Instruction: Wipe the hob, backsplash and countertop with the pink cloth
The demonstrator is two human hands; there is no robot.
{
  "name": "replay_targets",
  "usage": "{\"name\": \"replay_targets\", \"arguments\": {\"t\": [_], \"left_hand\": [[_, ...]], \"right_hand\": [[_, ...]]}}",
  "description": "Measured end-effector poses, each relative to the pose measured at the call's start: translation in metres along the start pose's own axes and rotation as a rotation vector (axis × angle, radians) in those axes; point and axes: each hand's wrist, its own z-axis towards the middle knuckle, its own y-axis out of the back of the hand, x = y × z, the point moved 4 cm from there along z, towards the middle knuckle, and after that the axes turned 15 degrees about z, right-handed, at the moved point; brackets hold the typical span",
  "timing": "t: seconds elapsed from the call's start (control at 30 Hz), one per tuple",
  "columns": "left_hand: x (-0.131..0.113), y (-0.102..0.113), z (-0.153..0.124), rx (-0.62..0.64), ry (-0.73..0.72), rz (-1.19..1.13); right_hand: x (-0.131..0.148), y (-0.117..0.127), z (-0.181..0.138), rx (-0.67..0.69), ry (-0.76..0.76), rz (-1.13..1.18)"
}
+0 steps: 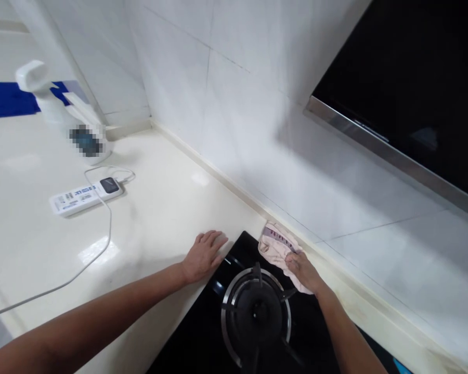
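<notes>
- Your right hand [302, 269] gripped a pink cloth [276, 246] at the back corner of the black gas hob [203, 337].
- Your left hand [203, 255] lay flat and open on the counter [159, 208], holding nothing.

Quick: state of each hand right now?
Left hand: open, flat on the countertop by the hob.
Right hand: closed on the pink cloth.

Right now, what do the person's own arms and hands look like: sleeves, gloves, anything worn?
Both forearms are bare as far as the frame shows, with no sleeve edge in view. The left hand and the right hand wear no gloves. No watch, bracelet or ring is visible on either.
</notes>
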Motion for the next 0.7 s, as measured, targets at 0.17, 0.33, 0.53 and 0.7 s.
{"name": "replay_targets", "arguments": {"t": [0.17,0.33,0.53,0.7], "left_hand": [[-0.011,-0.009,-0.001,-0.035,-0.029,-0.108],[-0.007,-0.011,-0.004,-0.095,-0.038,-0.122],[-0.006,-0.010,-0.002,-0.118,-0.080,-0.056],[-0.006,-0.010,0.000,-0.103,-0.110,0.006]], "right_hand": [[0.053,-0.014,0.018,0.135,-0.031,0.118],[0.108,-0.042,0.041,0.281,-0.004,0.030],[0.131,-0.047,0.054,0.330,0.153,-0.025],[0.169,-0.075,0.049,0.447,0.349,-0.084]]}}
